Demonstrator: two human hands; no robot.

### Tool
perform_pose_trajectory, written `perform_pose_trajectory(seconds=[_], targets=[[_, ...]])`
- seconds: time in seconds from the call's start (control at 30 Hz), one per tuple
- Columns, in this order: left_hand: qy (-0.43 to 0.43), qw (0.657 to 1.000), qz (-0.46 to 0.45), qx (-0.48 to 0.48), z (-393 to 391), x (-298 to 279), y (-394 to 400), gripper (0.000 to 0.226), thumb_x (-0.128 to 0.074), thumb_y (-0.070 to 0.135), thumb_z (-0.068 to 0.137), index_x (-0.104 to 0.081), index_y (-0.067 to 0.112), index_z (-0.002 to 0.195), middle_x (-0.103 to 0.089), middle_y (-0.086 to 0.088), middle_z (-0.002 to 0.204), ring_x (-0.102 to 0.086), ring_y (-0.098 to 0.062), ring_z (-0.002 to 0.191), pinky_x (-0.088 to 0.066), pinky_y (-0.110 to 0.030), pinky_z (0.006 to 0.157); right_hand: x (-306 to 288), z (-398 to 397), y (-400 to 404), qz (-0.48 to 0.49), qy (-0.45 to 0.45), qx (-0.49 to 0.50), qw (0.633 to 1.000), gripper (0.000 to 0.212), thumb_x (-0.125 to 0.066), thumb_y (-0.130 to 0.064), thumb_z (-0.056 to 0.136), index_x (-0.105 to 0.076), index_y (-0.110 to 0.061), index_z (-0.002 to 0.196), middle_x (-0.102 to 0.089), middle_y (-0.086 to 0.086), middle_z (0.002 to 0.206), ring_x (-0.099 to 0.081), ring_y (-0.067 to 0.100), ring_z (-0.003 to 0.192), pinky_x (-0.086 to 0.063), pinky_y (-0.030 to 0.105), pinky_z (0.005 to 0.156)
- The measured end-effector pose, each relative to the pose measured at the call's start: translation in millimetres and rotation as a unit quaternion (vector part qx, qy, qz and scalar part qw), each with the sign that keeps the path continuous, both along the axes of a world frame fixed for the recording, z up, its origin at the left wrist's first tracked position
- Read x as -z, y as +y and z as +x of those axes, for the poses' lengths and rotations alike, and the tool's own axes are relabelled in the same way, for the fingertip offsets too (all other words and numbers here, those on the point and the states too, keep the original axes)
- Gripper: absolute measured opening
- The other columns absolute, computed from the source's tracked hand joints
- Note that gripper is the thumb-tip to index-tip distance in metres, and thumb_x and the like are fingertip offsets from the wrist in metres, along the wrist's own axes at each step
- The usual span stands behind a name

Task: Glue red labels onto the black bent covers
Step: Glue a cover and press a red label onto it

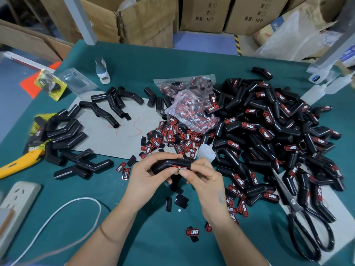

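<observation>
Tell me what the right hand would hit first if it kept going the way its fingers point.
The right hand points up-left, so first the left hand gripping the same black bent cover; depth looks shared.

At the centre of the frame, a left hand (151, 175) and a right hand (203, 179) grip one black bent cover (169, 164) with a red label (179, 167). A heap of labelled covers (269, 135) fills the right side of the green table (172, 62). Loose labels (172, 138) lie just above the hands.

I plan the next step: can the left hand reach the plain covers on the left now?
Probably not yet: the left hand holds the cover being labelled. Nothing blocks the way to the plain covers.
</observation>
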State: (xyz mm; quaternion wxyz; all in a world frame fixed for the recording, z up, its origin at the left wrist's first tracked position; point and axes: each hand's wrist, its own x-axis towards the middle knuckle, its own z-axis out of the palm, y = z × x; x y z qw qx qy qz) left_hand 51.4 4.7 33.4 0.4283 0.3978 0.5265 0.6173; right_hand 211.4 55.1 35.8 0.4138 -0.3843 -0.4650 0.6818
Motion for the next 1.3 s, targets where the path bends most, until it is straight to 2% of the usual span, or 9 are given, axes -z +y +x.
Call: perform_pose_trajectory(seconds=[0.1,0.17,0.37,0.53,0.77,0.97,1.13,1.2,1.3], targets=[[-0.013,1.0,-0.004,0.01,0.4,0.1,-0.3,0.026,-0.08,0.021,0.084,-0.082,0.03,0.109,-0.08,-0.006,0.102,-0.075,-0.015,0.083,-0.06,-0.024,0.067,1.0,1.1,0.6,0.013,0.0,0.0,1.0,0.011,-0.081,-0.011,0.078,-0.086,-0.014,0.087,-0.063,-0.01,0.082,-0.064,0.003,0.075,-0.051,0.015,0.072],[-0.018,1.0,-0.001,0.013,0.0,0.5,-0.7,0.026,-0.081,0.02,0.084,-0.082,0.027,0.109,-0.08,-0.007,0.104,-0.075,-0.016,0.084,-0.06,-0.024,0.069,1.1,1.1,0.7,0.021,0.003,-0.003,1.0,0.012,-0.081,-0.012,0.079,-0.086,-0.02,0.086,-0.063,-0.011,0.082,-0.064,0.004,0.076,-0.051,0.016,0.074],[-0.038,0.999,0.013,0.019,-2.0,4.7,-0.9,0.024,-0.081,0.018,0.086,-0.082,0.026,0.109,-0.078,-0.006,0.115,-0.075,-0.017,0.084,-0.06,-0.025,0.07,2.0,0.8,0.7,0.034,0.021,-0.015,0.999,0.012,-0.08,-0.011,0.083,-0.085,-0.02,0.088,-0.065,-0.011,0.085,-0.066,0.005,0.08,-0.053,0.017,0.077],[-0.051,0.998,0.011,0.021,-1.5,5.4,-0.8,0.026,-0.086,0.035,0.085,-0.081,0.027,0.109,-0.077,-0.006,0.118,-0.075,-0.017,0.085,-0.06,-0.025,0.072,2.0,0.0,0.9,0.033,0.017,-0.013,0.999,0.013,-0.08,-0.013,0.082,-0.085,-0.023,0.087,-0.065,-0.011,0.084,-0.065,0.004,0.078,-0.052,0.016,0.074],[-0.053,0.998,0.0,0.029,-1.4,4.0,-0.9,0.029,-0.087,0.038,0.084,-0.081,0.027,0.11,-0.078,-0.007,0.116,-0.075,-0.018,0.085,-0.06,-0.026,0.077,4.7,2.1,2.1,0.036,0.014,-0.013,0.999,0.012,-0.08,-0.011,0.083,-0.085,-0.02,0.087,-0.066,-0.008,0.084,-0.067,0.005,0.079,-0.053,0.016,0.076],[-0.051,0.998,-0.014,0.026,-1.6,3.3,-1.5,0.025,-0.084,0.024,0.083,-0.082,0.025,0.109,-0.079,-0.01,0.109,-0.075,-0.019,0.083,-0.06,-0.026,0.077,4.1,2.3,2.7,0.044,0.011,-0.013,0.999,0.012,-0.079,-0.011,0.083,-0.085,-0.022,0.085,-0.066,-0.009,0.082,-0.067,0.005,0.077,-0.052,0.015,0.075],[-0.049,0.998,-0.018,0.023,0.4,1.9,-0.2,0.024,-0.081,0.023,0.084,-0.082,0.025,0.108,-0.079,-0.011,0.103,-0.074,-0.018,0.08,-0.06,-0.025,0.075,2.6,1.5,1.5,0.041,0.011,-0.009,0.999,0.01,-0.078,-0.01,0.083,-0.085,-0.017,0.083,-0.064,-0.011,0.081,-0.065,0.003,0.075,-0.052,0.015,0.073],[-0.054,0.998,-0.018,0.026,0.9,2.2,0.3,0.023,-0.08,0.023,0.085,-0.081,0.027,0.108,-0.079,-0.01,0.106,-0.073,-0.017,0.08,-0.059,-0.024,0.074,2.5,-0.3,0.4,0.051,0.004,-0.009,0.999,0.007,-0.079,-0.009,0.081,-0.084,-0.013,0.083,-0.064,-0.005,0.082,-0.068,0.007,0.076,-0.055,0.019,0.075],[-0.059,0.997,-0.027,0.03,1.0,3.5,0.5,0.024,-0.085,0.032,0.085,-0.08,0.026,0.108,-0.079,-0.011,0.107,-0.071,-0.017,0.078,-0.059,-0.025,0.075,4.1,-2.2,-0.2,0.069,-0.029,0.007,0.997,0.006,-0.08,-0.011,0.08,-0.083,-0.006,0.082,-0.059,0.015,0.087,-0.068,0.021,0.081,-0.058,0.031,0.081]])
